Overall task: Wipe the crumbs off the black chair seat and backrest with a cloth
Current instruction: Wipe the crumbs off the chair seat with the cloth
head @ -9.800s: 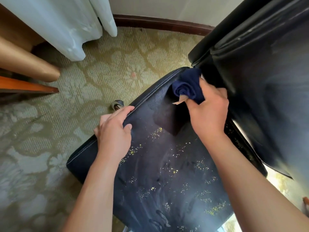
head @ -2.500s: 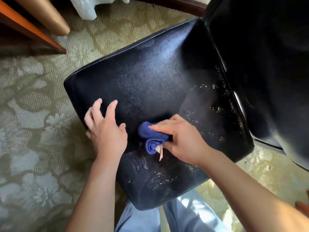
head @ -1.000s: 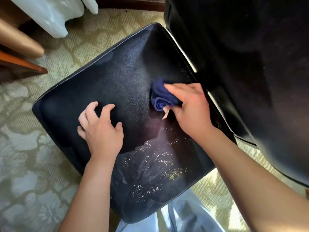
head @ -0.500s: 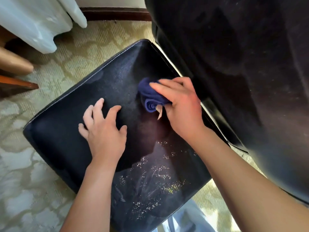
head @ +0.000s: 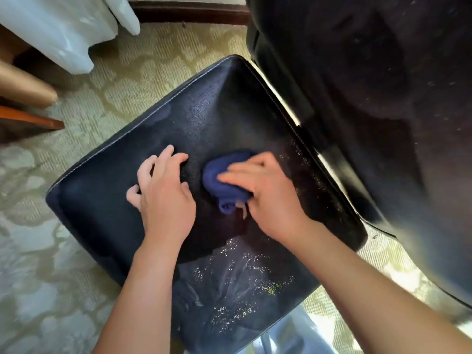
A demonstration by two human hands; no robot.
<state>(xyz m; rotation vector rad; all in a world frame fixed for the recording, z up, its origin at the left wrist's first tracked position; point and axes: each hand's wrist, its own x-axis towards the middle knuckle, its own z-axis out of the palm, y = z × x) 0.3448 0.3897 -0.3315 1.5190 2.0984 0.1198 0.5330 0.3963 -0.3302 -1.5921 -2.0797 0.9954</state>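
Right hand (head: 268, 198) dragged bunched cloth (head: 224, 185) nearer along seat (head: 107, 208).

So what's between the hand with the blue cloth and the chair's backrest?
In the head view, a strip of black seat dotted with pale crumbs separates the right hand, gripping the cloth, from the backrest.

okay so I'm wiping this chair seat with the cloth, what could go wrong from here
1. Crumbs lie thick on the seat's near part, at its edge; a sweep that way would likely drop them onto the patterned carpet.
2. More crumbs line the seat's edge by the gap to the backrest; they could slip into it.
3. The right hand holds the blue cloth bunched small, so each pass probably covers a narrow strip and may skip specks.
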